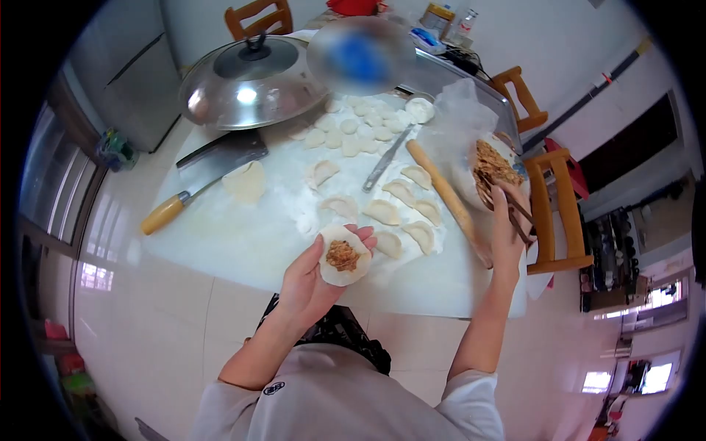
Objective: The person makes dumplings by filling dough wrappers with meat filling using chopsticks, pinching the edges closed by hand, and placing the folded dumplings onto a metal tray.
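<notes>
My left hand (300, 285) is palm up, cradling a round dumpling wrapper (333, 277) with its thumb on the edge. A mound of brown minced filling (343, 255) lies in the middle of the wrapper. At the right, my right hand (509, 231) grips a pair of chopsticks (521, 218) beside a bowl of filling (494, 163). The chopsticks' tips are hard to make out against the filling. Several folded dumplings (382, 212) rest on the floured board, between my hands and beyond them. Farther back lie several flat wrappers (349, 126).
A rolling pin (445, 189) lies left of the bowl. A narrow metal spatula (387, 158) is near the wrappers. At the left are a cleaver (165, 214) and a dough sheet (244, 181). Behind them sits a large domed lid (250, 92). A plastic bag (460, 110) lies beside the bowl.
</notes>
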`<state>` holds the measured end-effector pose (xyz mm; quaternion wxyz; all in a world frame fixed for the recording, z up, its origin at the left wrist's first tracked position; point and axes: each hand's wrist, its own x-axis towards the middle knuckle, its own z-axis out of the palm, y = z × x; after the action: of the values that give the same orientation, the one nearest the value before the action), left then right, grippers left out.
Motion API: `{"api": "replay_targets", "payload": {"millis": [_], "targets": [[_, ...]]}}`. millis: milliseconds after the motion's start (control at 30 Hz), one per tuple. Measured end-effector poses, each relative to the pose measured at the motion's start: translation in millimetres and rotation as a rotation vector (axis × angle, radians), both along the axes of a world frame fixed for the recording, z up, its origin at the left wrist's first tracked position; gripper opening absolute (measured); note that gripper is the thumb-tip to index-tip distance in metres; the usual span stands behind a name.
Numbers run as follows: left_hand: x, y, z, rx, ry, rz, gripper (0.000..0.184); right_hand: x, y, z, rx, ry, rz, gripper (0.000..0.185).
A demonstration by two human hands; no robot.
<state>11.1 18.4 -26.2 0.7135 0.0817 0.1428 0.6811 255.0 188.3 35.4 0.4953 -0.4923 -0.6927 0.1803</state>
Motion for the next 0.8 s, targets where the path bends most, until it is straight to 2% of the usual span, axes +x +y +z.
{"api": "replay_targets", "payload": {"millis": [33, 100, 167, 233, 300, 367, 433, 533, 667, 800], "targets": [[-2.4, -1.3, 0.8, -0.002, 0.006, -0.011, 0.049, -4.5, -6.7, -5.2, -0.002, -0.002, 0.024, 0.023], [-7.7, -5.0, 3.8, 0.001, -0.044, -0.001, 0.049, -11.7, -24.3, -16.0, 0.145, 0.116, -0.202, 0.046], [-11.8, -8.3, 6.3, 0.004, -0.095, 0.001, 0.049, -9.3, -42.6, -31.1, 0.373, 0.150, -0.338, 0.053], [-14.1, -10.2, 8.1, 0.015, -0.060, -0.019, 0.051, -12.2, -72.8, -43.8, 0.747, 0.059, -0.320, 0.050], [-13.6, -10.6, 9.7, 0.031, -0.035, -0.029, 0.051, -21.6, -106.8, -53.1, 0.641, -0.093, -0.009, 0.045], [-12.3, -13.7, 11.0, 0.047, -0.009, -0.053, 0.050, -56.0, -122.3, -37.3, 0.530, -0.418, 0.306, 0.037], [-10.3, -17.5, 12.2, 0.044, -0.030, -0.109, 0.051, -81.1, -124.8, -48.6, 0.575, -0.368, 0.520, 0.025], [-8.1, -24.6, 10.8, 0.074, 0.002, -0.099, 0.055, -96.7, -133.1, -52.5, 0.661, -0.325, 0.542, 0.019], [-14.0, -33.2, 7.5, 0.095, 0.072, -0.087, 0.059, -100.8, -134.7, -46.9, 0.645, -0.327, 0.566, 0.019], [-12.0, -37.0, 6.0, 0.169, 0.324, -0.094, 0.061, -102.9, -139.0, -40.5, 0.592, -0.333, 0.600, 0.022]]}}
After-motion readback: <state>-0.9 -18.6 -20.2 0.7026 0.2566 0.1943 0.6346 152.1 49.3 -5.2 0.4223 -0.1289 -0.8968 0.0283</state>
